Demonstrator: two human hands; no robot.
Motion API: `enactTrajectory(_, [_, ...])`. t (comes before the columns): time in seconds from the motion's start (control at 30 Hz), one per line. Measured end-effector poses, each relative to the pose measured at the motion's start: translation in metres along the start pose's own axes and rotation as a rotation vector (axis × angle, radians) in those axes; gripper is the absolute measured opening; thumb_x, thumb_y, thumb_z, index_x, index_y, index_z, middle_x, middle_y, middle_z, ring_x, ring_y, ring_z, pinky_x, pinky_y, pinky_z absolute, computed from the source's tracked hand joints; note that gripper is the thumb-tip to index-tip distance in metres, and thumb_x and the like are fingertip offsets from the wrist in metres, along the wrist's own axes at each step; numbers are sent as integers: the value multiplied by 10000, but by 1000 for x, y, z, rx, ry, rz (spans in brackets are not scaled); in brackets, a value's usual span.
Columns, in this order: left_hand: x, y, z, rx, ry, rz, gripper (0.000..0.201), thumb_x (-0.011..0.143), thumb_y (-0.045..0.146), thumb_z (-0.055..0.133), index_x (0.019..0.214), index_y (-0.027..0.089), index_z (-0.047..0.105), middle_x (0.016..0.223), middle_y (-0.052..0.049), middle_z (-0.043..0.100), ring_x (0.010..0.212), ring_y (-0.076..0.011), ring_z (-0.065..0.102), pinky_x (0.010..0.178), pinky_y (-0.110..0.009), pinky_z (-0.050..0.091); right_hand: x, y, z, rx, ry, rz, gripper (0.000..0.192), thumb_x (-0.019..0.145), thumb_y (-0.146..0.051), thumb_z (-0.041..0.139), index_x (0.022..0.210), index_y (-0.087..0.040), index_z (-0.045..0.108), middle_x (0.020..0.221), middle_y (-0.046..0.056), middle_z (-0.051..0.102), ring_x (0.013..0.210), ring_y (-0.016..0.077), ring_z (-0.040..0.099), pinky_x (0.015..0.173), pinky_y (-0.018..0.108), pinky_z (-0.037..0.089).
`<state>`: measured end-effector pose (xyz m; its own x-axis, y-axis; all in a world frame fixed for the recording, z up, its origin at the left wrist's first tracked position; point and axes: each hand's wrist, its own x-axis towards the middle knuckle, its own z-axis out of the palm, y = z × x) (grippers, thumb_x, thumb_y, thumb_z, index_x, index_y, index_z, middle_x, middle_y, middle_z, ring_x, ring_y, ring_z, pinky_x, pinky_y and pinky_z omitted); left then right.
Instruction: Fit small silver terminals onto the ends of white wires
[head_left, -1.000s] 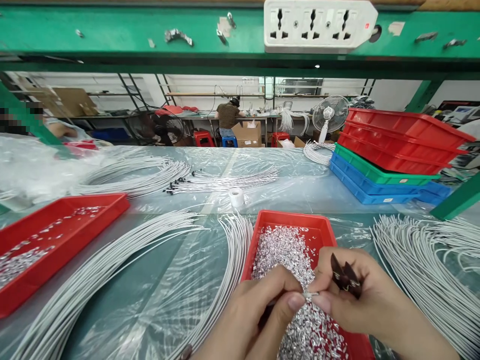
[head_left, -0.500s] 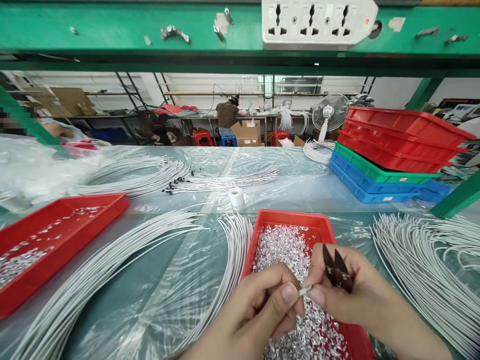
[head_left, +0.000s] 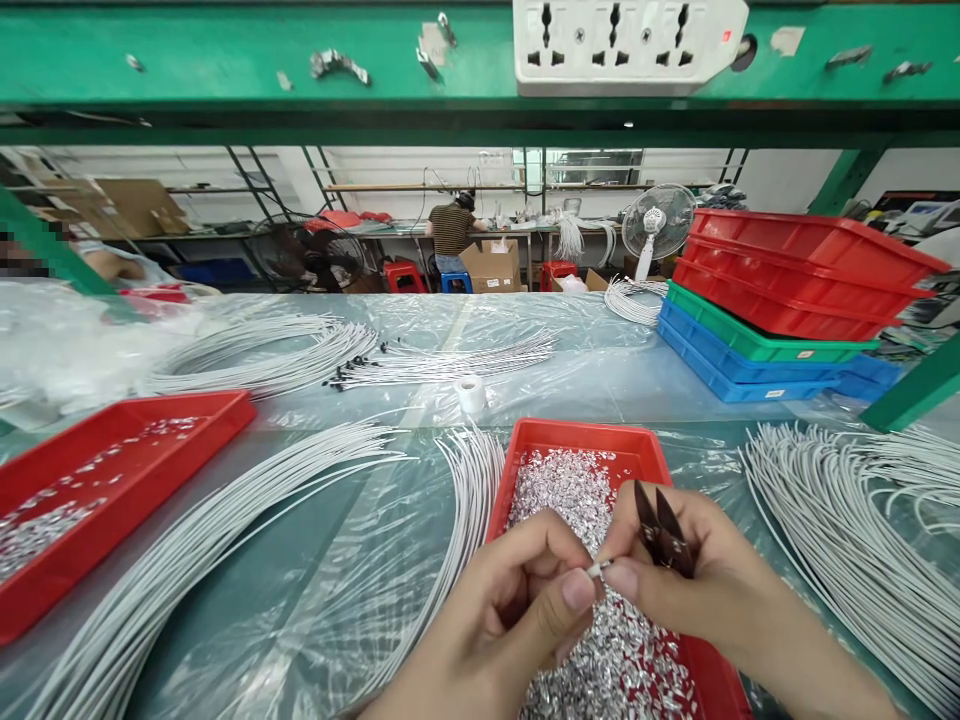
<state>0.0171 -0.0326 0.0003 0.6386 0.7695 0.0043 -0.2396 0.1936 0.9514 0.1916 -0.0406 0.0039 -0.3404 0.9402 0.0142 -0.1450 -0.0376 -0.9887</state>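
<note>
My left hand [head_left: 499,620] and my right hand [head_left: 694,590] meet over a red tray [head_left: 592,436] heaped with small silver metal pieces [head_left: 570,490]. Between the thumbs and forefingers of both hands sits one small silver piece [head_left: 598,568]. A dark pair of snips [head_left: 660,535] also rests in my right hand, blades pointing up. Bundles of white cables lie on both sides: one cable bundle [head_left: 465,490] just left of the tray, another cable bundle [head_left: 847,520] to the right.
A second red tray [head_left: 112,470] with a few silver pieces sits at left. Stacked red, green and blue trays [head_left: 772,310] stand at back right. A tape roll [head_left: 471,393] lies mid-table. A white power strip [head_left: 626,45] hangs on the green beam. Another person works far behind.
Both hands have risen slightly and drifted a little left over the tray, still pinching the small silver piece. The snips stay in my right hand.
</note>
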Motion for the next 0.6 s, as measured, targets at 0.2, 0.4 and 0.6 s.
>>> enactTrajectory(0.2, [3,-1,-3,-1,-22,6,283,905,426,570,772,184,506,554,76,394,507,-75,274,498,-228,208,-1,0,0,37,-11,-10,159,787,-208,758,749,-182,606,560,-92,357,495,63,227,467,188,221])
enactTrajectory(0.4, [4,-3,-7,-37,-40,-42,303,913,429,557,752,173,539,518,81,392,460,-61,234,458,-211,180,-1,-1,0,71,-15,-3,166,811,-217,743,753,-175,593,565,-87,382,496,63,235,466,194,217])
enactTrajectory(0.6, [3,-2,-7,-1,-30,-82,346,893,471,569,741,160,566,491,78,396,458,-59,268,464,-211,176,-3,-4,2,23,-5,-2,152,803,-190,744,768,-173,598,569,-87,373,504,61,255,471,196,212])
